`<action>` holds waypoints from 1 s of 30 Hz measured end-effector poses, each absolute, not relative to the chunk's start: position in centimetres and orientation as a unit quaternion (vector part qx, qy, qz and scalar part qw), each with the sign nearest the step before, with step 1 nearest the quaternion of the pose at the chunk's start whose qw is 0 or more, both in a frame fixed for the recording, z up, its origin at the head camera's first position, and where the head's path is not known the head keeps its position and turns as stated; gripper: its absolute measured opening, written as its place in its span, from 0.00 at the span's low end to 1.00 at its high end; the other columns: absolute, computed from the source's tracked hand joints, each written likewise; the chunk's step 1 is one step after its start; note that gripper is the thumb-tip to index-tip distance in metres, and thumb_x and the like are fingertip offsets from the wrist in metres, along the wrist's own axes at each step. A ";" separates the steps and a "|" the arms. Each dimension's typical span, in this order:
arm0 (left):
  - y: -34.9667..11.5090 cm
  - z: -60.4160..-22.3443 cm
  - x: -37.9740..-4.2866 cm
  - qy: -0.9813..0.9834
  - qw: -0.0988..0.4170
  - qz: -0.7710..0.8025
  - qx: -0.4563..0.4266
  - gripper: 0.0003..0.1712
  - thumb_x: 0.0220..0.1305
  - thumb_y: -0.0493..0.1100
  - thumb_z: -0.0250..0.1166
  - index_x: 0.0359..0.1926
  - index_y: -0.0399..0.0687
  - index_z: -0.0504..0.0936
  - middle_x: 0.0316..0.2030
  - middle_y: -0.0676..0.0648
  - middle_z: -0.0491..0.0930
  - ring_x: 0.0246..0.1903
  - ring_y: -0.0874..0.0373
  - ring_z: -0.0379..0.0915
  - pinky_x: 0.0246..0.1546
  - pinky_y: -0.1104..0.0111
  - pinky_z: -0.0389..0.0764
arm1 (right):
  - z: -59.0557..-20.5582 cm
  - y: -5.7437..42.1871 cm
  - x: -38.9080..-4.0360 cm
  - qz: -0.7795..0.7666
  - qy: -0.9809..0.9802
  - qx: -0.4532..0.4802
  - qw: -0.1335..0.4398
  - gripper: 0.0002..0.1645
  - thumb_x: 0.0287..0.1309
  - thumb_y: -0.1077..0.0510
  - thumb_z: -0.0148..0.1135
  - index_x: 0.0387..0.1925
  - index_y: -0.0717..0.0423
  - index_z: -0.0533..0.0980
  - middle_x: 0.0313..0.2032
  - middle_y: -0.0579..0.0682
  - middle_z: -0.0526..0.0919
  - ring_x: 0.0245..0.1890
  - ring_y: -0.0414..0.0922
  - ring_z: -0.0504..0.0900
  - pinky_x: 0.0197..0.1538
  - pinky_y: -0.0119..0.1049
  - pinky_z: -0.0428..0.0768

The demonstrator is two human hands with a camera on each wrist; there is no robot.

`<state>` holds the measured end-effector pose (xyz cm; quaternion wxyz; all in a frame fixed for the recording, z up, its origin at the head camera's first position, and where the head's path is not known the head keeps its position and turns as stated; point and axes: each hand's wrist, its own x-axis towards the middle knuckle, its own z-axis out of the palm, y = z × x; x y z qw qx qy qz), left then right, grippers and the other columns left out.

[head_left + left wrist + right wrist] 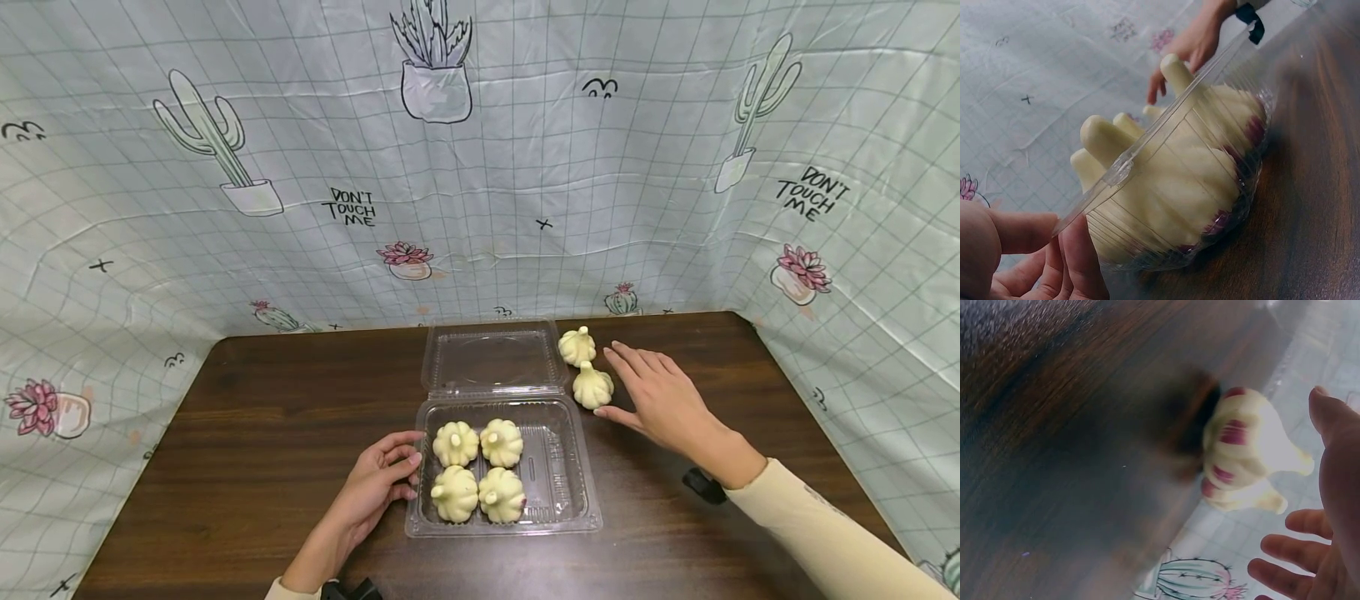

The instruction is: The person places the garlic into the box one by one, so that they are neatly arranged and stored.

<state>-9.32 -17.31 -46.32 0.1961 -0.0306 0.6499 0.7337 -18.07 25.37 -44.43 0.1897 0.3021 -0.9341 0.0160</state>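
Observation:
A clear plastic clamshell box (558, 467) lies with its lid folded back, and several garlic bulbs (456, 443) fill the left part of its base. My left hand (372, 483) pinches the left rim between thumb and fingers; the left wrist view shows the thumb (1025, 231) on top of that rim. Two more garlic bulbs, a nearer one (592, 387) and a farther one (577, 347), stand on the table right of the lid. Beside them hovers my right hand (663, 396), fingers spread and holding nothing. In the right wrist view those bulbs (1250, 437) overlap, apart from the fingers.
The dark wooden table (285, 433) carries the box and bulbs. A patterned cloth (480, 167) with cactus drawings hangs behind and along both sides. The folded-back lid (495, 358) reaches toward the table's far edge.

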 end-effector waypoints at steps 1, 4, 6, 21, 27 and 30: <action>-17.3 -46.3 -9.3 0.650 0.195 0.734 -0.030 0.30 0.79 0.37 0.60 0.74 0.28 0.63 0.42 0.52 0.75 0.33 0.64 0.73 0.32 0.74 0.82 | -44.5 25.4 -18.2 0.013 -0.937 0.298 0.179 0.57 0.69 0.22 0.52 0.72 0.68 0.70 0.69 0.67 0.75 0.62 0.65 0.78 0.66 0.59 0.75; -17.3 -46.3 -9.2 0.648 0.195 0.735 -0.031 0.29 0.79 0.37 0.60 0.74 0.28 0.64 0.42 0.52 0.75 0.33 0.64 0.73 0.32 0.74 0.82 | -44.7 25.2 -18.4 0.003 -0.944 0.290 0.155 0.56 0.64 0.27 0.64 0.73 0.69 0.69 0.69 0.67 0.74 0.63 0.65 0.78 0.67 0.59 0.75; -17.3 -46.3 -9.2 0.647 0.195 0.736 -0.032 0.29 0.79 0.37 0.60 0.74 0.28 0.64 0.42 0.52 0.75 0.33 0.64 0.73 0.32 0.74 0.82 | -44.9 25.1 -18.6 -0.002 -0.947 0.287 0.147 0.56 0.62 0.30 0.67 0.72 0.69 0.70 0.69 0.67 0.74 0.63 0.65 0.78 0.67 0.59 0.74; -17.3 -46.4 -9.2 0.643 0.196 0.739 -0.032 0.29 0.79 0.36 0.60 0.74 0.29 0.64 0.43 0.52 0.75 0.34 0.64 0.74 0.32 0.74 0.81 | -45.9 24.1 -19.3 0.003 -0.953 0.273 0.131 0.48 0.62 0.33 0.69 0.66 0.69 0.75 0.63 0.66 0.79 0.61 0.63 0.79 0.64 0.59 0.77; -17.3 -46.4 -9.3 0.643 0.196 0.740 -0.032 0.29 0.79 0.36 0.60 0.74 0.29 0.64 0.43 0.52 0.75 0.34 0.64 0.74 0.32 0.74 0.81 | -46.1 24.0 -19.4 0.005 -0.955 0.269 0.128 0.46 0.63 0.35 0.70 0.65 0.69 0.76 0.61 0.64 0.80 0.60 0.63 0.80 0.64 0.59 0.77; -17.3 -46.4 -9.3 0.643 0.197 0.739 -0.033 0.29 0.80 0.37 0.60 0.74 0.29 0.64 0.43 0.52 0.75 0.34 0.64 0.73 0.32 0.74 0.81 | -46.1 23.9 -19.5 0.008 -0.955 0.268 0.126 0.44 0.64 0.36 0.69 0.64 0.68 0.77 0.60 0.63 0.81 0.60 0.62 0.80 0.64 0.58 0.77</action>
